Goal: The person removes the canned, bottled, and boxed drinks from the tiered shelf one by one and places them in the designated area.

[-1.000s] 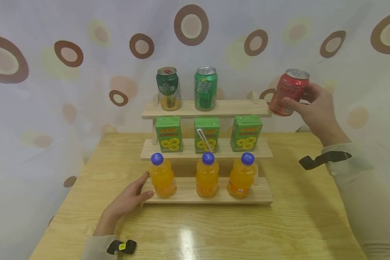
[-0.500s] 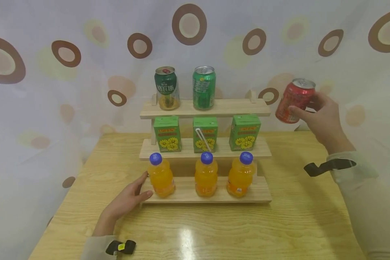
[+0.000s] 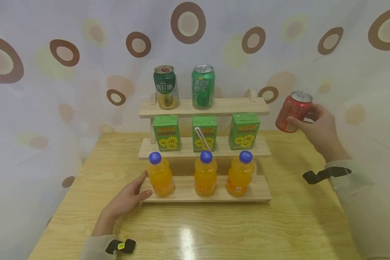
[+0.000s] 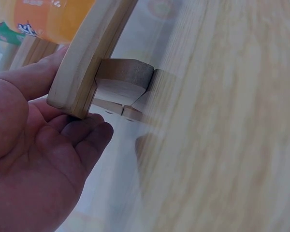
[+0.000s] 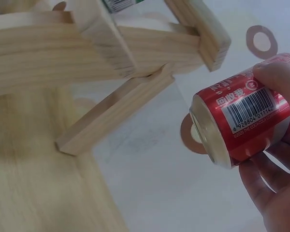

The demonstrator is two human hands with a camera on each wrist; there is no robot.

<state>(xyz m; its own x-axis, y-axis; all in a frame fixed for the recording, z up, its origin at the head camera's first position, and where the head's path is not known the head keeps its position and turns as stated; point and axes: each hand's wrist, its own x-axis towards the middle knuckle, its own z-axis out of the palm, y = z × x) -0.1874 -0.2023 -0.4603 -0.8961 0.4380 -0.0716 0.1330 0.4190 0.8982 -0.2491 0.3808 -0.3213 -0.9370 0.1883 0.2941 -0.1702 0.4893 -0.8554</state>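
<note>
My right hand grips a red soda can, slightly tilted, in the air to the right of the wooden tiered rack. In the right wrist view the can's barcode and base show, thumb on one side and fingers on the other. My left hand holds the left end of the rack's bottom shelf, thumb above and fingers curled beneath. Nearest to it stands an orange juice bottle with a blue cap. On the top shelf stand a dark green and gold can and a green can.
Three green drink cartons stand on the middle shelf; a white straw slants before the middle one. Two more juice bottles share the bottom shelf. The wood-grain table lies beneath, with a patterned cloth behind.
The red can in my right hand has moved down, after first shifting a little right, away from the top shelf. My left hand stays on the bottom shelf's end.
</note>
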